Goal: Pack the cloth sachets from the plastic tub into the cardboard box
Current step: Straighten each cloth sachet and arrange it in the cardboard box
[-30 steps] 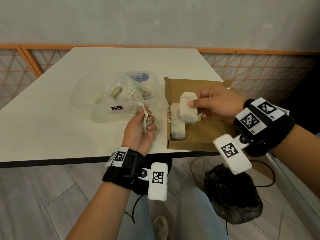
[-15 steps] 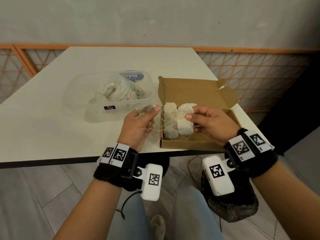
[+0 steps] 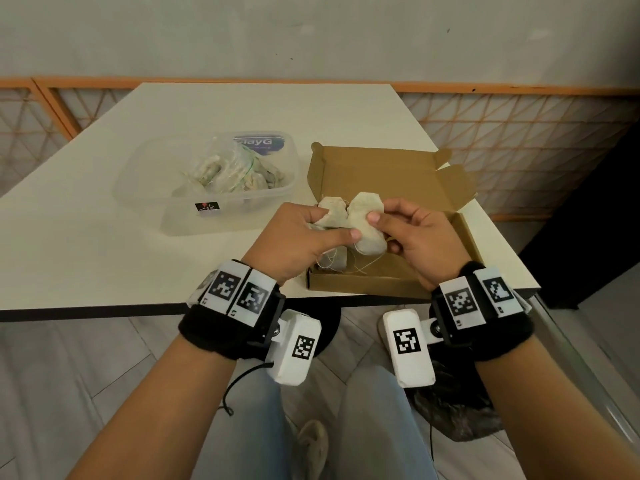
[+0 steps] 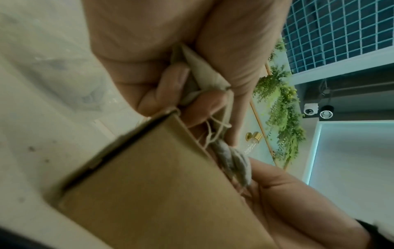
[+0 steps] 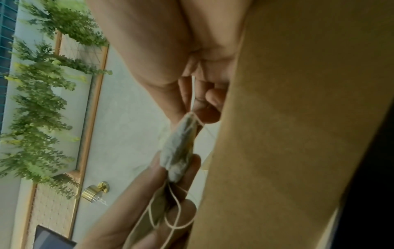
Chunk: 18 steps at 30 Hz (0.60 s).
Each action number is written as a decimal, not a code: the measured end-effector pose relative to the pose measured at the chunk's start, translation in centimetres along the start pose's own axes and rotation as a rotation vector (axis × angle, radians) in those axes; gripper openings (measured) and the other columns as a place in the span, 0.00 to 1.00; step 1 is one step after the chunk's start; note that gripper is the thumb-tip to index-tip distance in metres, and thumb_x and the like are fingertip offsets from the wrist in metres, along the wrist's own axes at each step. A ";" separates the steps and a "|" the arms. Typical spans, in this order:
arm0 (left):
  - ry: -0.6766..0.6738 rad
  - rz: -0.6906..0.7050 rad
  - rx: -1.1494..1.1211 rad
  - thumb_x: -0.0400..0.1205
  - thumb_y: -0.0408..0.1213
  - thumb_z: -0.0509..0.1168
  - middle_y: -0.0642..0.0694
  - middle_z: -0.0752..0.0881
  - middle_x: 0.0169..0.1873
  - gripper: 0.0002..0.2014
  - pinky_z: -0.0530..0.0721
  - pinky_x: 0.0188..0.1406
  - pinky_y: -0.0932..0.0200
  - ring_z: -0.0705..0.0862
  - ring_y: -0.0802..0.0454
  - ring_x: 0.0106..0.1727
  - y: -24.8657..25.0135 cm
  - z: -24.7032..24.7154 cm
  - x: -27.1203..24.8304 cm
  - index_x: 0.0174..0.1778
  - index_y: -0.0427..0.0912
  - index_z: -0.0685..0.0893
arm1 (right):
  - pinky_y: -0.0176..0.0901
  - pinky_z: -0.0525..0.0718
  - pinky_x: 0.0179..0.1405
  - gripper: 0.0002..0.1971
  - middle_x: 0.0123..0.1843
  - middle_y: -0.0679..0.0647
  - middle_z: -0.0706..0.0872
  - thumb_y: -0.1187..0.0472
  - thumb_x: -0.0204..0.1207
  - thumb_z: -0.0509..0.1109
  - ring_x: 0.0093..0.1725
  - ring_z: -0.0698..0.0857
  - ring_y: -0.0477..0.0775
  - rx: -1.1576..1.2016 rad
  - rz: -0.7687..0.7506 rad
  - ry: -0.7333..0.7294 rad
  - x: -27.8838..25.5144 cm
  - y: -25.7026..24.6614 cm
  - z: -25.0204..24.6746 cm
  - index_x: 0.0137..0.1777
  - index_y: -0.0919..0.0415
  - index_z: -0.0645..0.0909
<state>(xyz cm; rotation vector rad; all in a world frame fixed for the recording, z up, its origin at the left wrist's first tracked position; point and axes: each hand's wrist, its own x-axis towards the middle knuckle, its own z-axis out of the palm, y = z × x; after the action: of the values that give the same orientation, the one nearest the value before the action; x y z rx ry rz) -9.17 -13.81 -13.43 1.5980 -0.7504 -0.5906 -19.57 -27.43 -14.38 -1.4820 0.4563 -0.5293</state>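
Both hands meet over the front left corner of the open cardboard box (image 3: 388, 174). My left hand (image 3: 337, 224) pinches a cream cloth sachet (image 3: 331, 211) between thumb and fingers; its strings hang down (image 4: 215, 133). My right hand (image 3: 380, 226) grips a second, plumper sachet (image 3: 367, 225) that touches the first. A third sachet (image 3: 334, 262) lies on the box floor under the hands, mostly hidden. The clear plastic tub (image 3: 145, 199) stands left of the box with several more sachets (image 3: 225, 168) inside. The right wrist view shows a sachet (image 5: 181, 148) between fingertips of both hands.
The box's lid flap (image 3: 453, 188) stands open at the right, close to the white table's (image 3: 86, 258) right edge. The box front sits at the near table edge. A dark bag (image 3: 457, 414) lies on the floor below.
My left hand has carried its sachet right from beside the tub to the box. My right hand has lowered its sachet, and the two sachets now touch.
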 end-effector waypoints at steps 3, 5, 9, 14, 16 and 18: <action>0.086 -0.027 -0.099 0.73 0.30 0.75 0.53 0.88 0.26 0.07 0.74 0.23 0.72 0.78 0.64 0.20 -0.4 0.3 0.1 0.46 0.36 0.90 | 0.30 0.74 0.28 0.05 0.41 0.51 0.88 0.60 0.71 0.74 0.36 0.81 0.43 -0.056 0.026 0.011 0.1 0.2 -0.2 0.46 0.54 0.84; 0.092 -0.029 -0.148 0.73 0.31 0.75 0.46 0.89 0.31 0.05 0.76 0.24 0.68 0.76 0.58 0.21 -0.6 0.3 0.1 0.43 0.37 0.90 | 0.28 0.74 0.25 0.03 0.36 0.50 0.88 0.62 0.70 0.74 0.31 0.80 0.41 -0.055 0.042 -0.042 0.1 0.2 -0.1 0.43 0.56 0.85; 0.083 -0.012 -0.130 0.76 0.30 0.72 0.50 0.86 0.25 0.02 0.75 0.24 0.71 0.78 0.58 0.21 -0.7 0.2 -0.1 0.41 0.41 0.89 | 0.28 0.75 0.23 0.03 0.26 0.46 0.85 0.69 0.70 0.73 0.23 0.77 0.39 0.013 0.016 -0.019 0.3 0.3 -0.3 0.39 0.62 0.83; 0.047 -0.001 -0.126 0.78 0.28 0.69 0.55 0.85 0.21 0.04 0.71 0.21 0.76 0.79 0.63 0.21 -0.4 0.1 -0.4 0.45 0.40 0.87 | 0.29 0.79 0.25 0.07 0.26 0.49 0.86 0.71 0.69 0.74 0.25 0.81 0.42 0.122 0.012 0.051 0.4 0.3 -0.4 0.36 0.59 0.82; 0.037 0.005 -0.121 0.78 0.28 0.70 0.54 0.87 0.23 0.04 0.73 0.23 0.75 0.79 0.61 0.22 -0.4 0.2 -0.4 0.44 0.40 0.87 | 0.29 0.80 0.26 0.07 0.26 0.49 0.86 0.71 0.69 0.73 0.25 0.81 0.42 0.126 0.007 0.038 0.4 0.3 -0.4 0.36 0.60 0.82; 0.045 0.000 -0.127 0.78 0.28 0.70 0.54 0.87 0.24 0.04 0.74 0.24 0.74 0.80 0.61 0.21 -0.4 0.3 -0.3 0.46 0.38 0.87 | 0.30 0.80 0.27 0.06 0.27 0.49 0.86 0.71 0.69 0.73 0.26 0.81 0.42 0.125 0.005 0.025 0.4 0.3 -0.3 0.36 0.60 0.82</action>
<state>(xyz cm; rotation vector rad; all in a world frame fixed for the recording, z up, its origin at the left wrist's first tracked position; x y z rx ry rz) -9.51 -13.72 -13.87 1.4895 -0.6668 -0.5894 -19.45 -27.92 -14.70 -1.3555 0.4381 -0.5633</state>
